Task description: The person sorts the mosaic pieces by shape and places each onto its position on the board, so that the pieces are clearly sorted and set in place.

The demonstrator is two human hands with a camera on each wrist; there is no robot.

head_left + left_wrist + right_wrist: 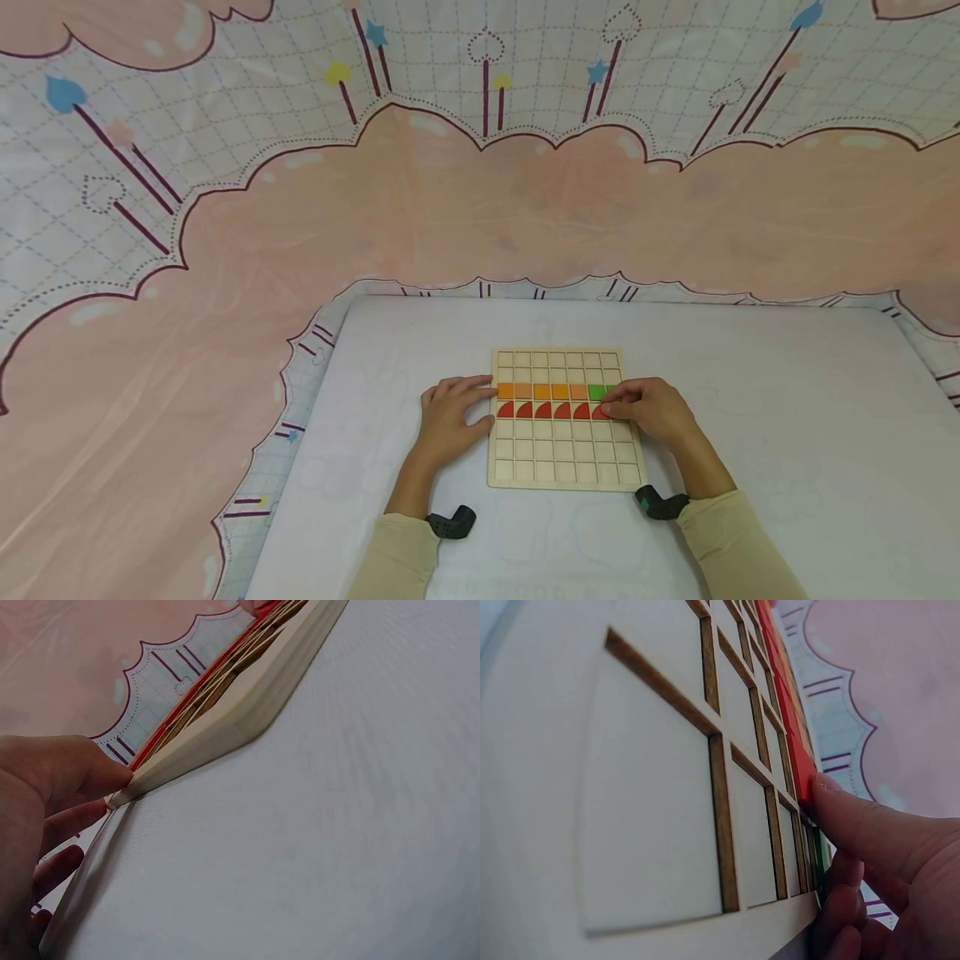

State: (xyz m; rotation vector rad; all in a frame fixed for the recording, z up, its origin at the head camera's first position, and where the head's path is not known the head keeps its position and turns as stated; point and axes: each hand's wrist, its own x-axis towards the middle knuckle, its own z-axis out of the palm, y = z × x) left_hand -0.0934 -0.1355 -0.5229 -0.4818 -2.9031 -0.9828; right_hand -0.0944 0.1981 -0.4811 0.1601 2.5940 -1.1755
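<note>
A square wooden grid board [566,475] lies on the white table. Across its middle run a row of orange tiles [542,392], with green tiles [597,392] at the right end, and below it a row of tiles with red quarter circles [543,410]. My left hand [452,421] rests at the board's left edge, fingers spread; its thumb [97,772] touches that edge in the left wrist view. At the right end of the red row, my right hand [656,410] pinches a red tile [802,769], thumb against it. The right index fingertip is hidden in the right wrist view.
Open grid cells [555,451] fill the board above and below the coloured rows. The white tabletop [787,417] reaches out on both sides. Behind it hangs a pink cloud-patterned cloth [525,217]. Dark wrist devices [453,523] sit at both sleeve cuffs.
</note>
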